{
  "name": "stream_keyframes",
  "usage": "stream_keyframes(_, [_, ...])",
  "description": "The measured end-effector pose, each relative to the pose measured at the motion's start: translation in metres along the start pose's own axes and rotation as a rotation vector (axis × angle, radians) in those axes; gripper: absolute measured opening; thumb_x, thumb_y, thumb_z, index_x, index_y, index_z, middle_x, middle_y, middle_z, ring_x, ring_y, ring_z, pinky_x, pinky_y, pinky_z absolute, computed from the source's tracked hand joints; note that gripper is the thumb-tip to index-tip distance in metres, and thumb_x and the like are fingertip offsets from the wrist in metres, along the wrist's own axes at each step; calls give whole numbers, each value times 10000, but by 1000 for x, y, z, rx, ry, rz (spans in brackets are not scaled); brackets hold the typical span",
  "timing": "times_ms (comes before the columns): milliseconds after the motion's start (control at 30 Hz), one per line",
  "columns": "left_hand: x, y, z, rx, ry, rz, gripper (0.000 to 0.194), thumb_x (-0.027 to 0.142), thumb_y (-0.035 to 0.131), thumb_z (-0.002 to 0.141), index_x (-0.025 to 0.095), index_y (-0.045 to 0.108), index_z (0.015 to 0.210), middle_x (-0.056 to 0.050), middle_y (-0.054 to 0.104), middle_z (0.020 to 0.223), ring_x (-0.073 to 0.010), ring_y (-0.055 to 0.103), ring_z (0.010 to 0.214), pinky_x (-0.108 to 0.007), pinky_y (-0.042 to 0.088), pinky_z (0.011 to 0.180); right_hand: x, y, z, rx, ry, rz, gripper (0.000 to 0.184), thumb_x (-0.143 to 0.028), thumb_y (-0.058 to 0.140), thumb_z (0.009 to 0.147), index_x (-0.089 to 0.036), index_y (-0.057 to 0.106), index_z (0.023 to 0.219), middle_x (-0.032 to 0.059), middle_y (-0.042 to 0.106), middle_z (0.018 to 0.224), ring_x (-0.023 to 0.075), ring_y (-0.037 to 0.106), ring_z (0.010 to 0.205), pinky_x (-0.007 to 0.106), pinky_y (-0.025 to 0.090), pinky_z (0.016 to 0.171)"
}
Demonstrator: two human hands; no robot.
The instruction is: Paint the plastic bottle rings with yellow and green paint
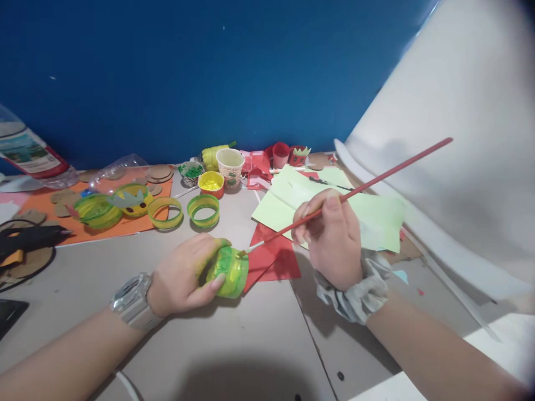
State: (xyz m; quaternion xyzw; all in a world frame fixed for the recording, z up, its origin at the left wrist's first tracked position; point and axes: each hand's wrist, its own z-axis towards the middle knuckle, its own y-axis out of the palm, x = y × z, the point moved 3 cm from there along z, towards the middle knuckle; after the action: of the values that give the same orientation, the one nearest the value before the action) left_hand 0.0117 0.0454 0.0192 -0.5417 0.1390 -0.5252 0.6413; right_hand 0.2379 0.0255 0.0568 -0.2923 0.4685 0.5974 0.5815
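Wrapped around a short, clear plastic piece smeared with green and yellow paint is my left hand. It looks like a cut bottle section lying on its side. My right hand pinches a long red-handled paintbrush, whose bristles touch the piece near its rim. Just beyond stand two painted plastic rings, a green one and a yellow one. Behind them are a cup of yellow paint and a cup of green paint.
A patterned paper cup stands by the blue wall. Light green paper and red paper lie to the right. At left, an orange sheet bears painted plastic pieces, near a black glue gun and a large bottle.
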Motion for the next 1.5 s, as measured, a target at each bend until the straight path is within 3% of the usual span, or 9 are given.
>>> stream_keyframes(167, [1, -1, 1, 4, 10, -7, 360, 396, 407, 888, 132, 536, 1096, -118, 644, 902, -254, 613, 816, -385, 512, 738, 2, 3, -2, -80, 60, -10, 327, -424, 443, 966, -203, 554, 753, -30, 550, 595, 80, 466, 382, 217, 356, 351])
stream_keyframes(300, [0, -1, 1, -15, -11, -12, 376, 400, 414, 881, 121, 537, 1101, -136, 644, 939, -271, 613, 856, -397, 506, 753, -1, 0, 0, 10, -11, -39, 316, -420, 463, 960, -226, 562, 732, -37, 514, 556, 96, 477, 416, 228, 363, 379])
stream_keyframes(467, [-1, 1, 0, -36, -36, -26, 377, 404, 414, 876, 123, 522, 1103, -145, 643, 962, -270, 614, 862, -413, 511, 767, -1, 3, 0, -67, 32, -26, 313, -430, 448, 964, -233, 566, 751, -24, 542, 589, 97, 463, 387, 247, 330, 353])
stream_keyframes(633, [-1, 1, 0, -42, -26, -46, 361, 396, 418, 879, 128, 512, 1101, -153, 635, 976, -266, 601, 837, -424, 508, 740, -5, 1, 1, 23, -54, -55, 316, -366, 447, 974, -227, 575, 721, -16, 523, 535, 115, 489, 423, 257, 325, 371])
stream_keyframes(800, [-2, 1, 0, -19, -16, -28, 340, 389, 415, 879, 145, 504, 1097, -133, 634, 951, -262, 599, 837, -417, 505, 743, -7, 4, -2, -32, 9, -3, 312, -349, 438, 969, -204, 559, 721, -6, 574, 606, 104, 511, 413, 244, 365, 366])
stream_keyframes(967, [-1, 0, 1, -13, -18, -27, 348, 404, 407, 885, 145, 505, 1094, -129, 636, 933, -253, 605, 808, -397, 508, 721, -4, 2, -1, -53, 19, 4, 312, -367, 451, 961, -210, 542, 708, -24, 545, 557, 89, 446, 367, 221, 338, 341])
stream_keyframes(1167, [0, 0, 1, -29, -23, -35, 354, 398, 413, 880, 129, 522, 1082, -133, 634, 920, -253, 596, 799, -396, 498, 722, -1, -1, 2, 22, -16, -65, 327, -389, 466, 961, -209, 535, 697, -25, 537, 573, 85, 483, 404, 209, 345, 352])
stream_keyframes(1367, [1, 0, 1, -46, -24, -48, 392, 414, 425, 869, 103, 539, 1079, -130, 626, 884, -249, 581, 764, -388, 484, 713, -2, 2, 1, -37, 57, -37, 311, -391, 468, 960, -212, 534, 713, -34, 531, 556, 76, 443, 359, 211, 343, 342])
stream_keyframes(1500, [1, 0, 3, -63, -35, -53, 387, 419, 416, 869, 114, 535, 1075, -124, 616, 872, -243, 567, 756, -391, 480, 711, -1, -1, 4, 39, 2, -45, 303, -367, 478, 957, -212, 530, 702, -36, 513, 560, 90, 473, 401, 216, 359, 345])
